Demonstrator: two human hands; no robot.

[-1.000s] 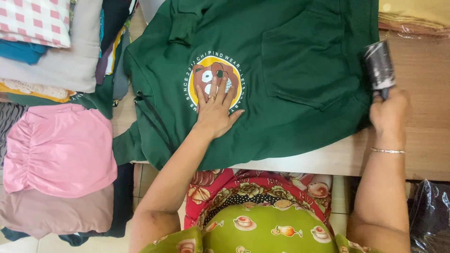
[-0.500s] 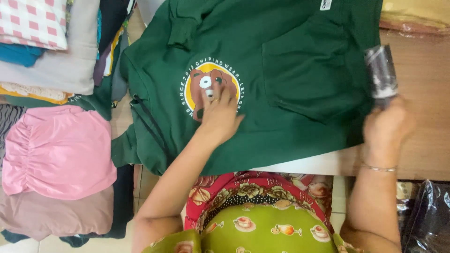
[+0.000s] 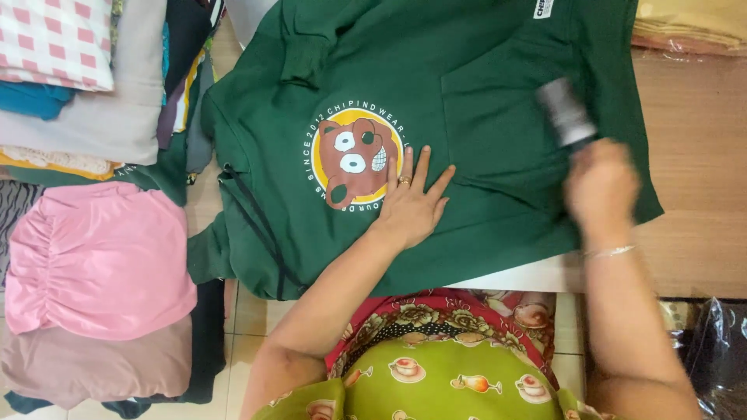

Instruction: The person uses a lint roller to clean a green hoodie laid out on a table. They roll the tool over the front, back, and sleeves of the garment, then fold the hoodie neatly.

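A dark green hooded sweatshirt [image 3: 482,70] lies spread on a wooden table [image 3: 692,179], its round yellow and brown cartoon print [image 3: 354,159] facing up. My left hand [image 3: 412,206] presses flat on the fabric just right of the print, fingers apart, a ring on one finger. My right hand [image 3: 599,187] is blurred and grips the handle of a lint roller [image 3: 564,113], whose grey roll rests on the sweatshirt's front pocket area. A bracelet sits on my right wrist.
Folded clothes are stacked at the left: a pink garment [image 3: 93,257], a beige one [image 3: 93,365], a pink checked fabric [image 3: 54,39]. Yellowish cloth [image 3: 692,23] lies at the table's far right corner. A dark plastic bag [image 3: 716,350] sits at the lower right.
My right hand has carried the lint roller leftward from the table's bare wood onto the sweatshirt. My left hand slid off the print to its right side.
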